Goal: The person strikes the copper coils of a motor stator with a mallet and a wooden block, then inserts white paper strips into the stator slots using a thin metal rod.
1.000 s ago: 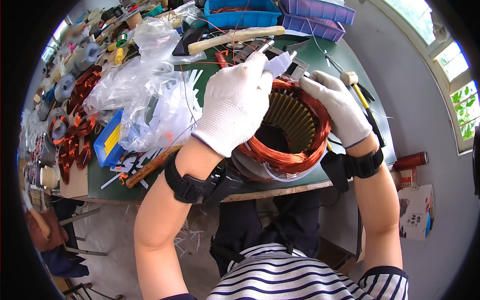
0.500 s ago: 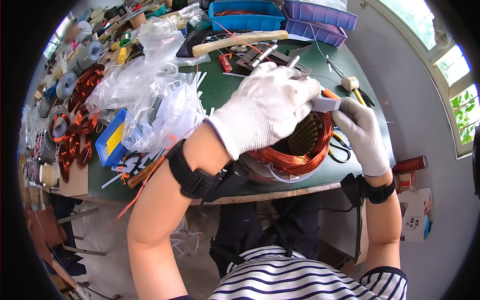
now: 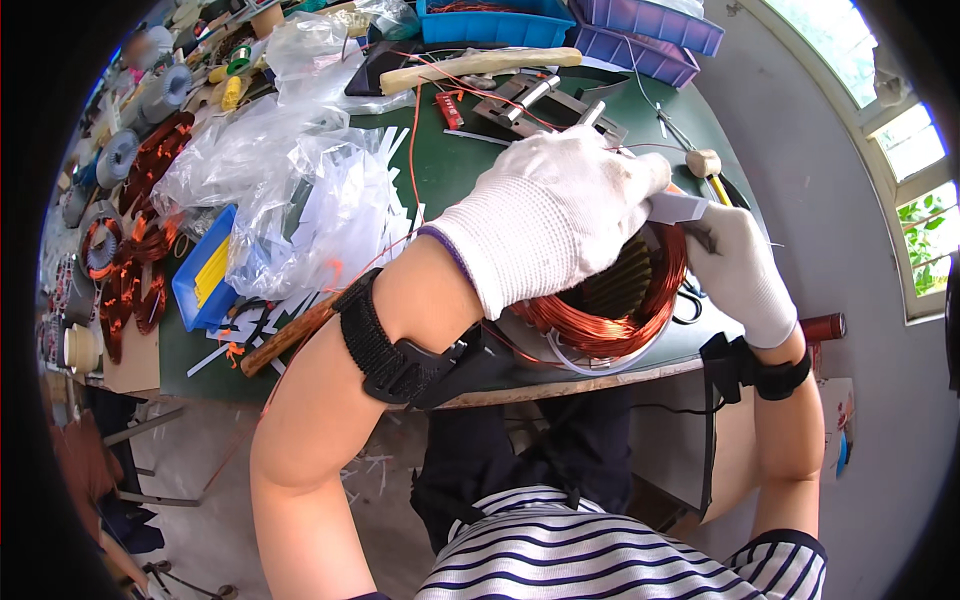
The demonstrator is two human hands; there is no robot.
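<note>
1. Stator (image 3: 612,332): round and hollow, its rim wrapped in glossy copper wire, yellowish slots lining the dark bore; it sits opening upward by the front edge of the bench (image 3: 448,165), toward the right corner, its far left side hidden.
2. Strip (image 3: 678,208): pale grey, flat, smooth, held raised above the stator's far right rim.

No wording or number can be read clearly. The small red packet (image 3: 449,110) lying on the green worktable (image 3: 460,165) bears pale markings, too small and blurred to make out. To the far right, beyond the table's edge, the partly hidden pale carton (image 3: 840,396) shows reddish print, also illegible.
</note>
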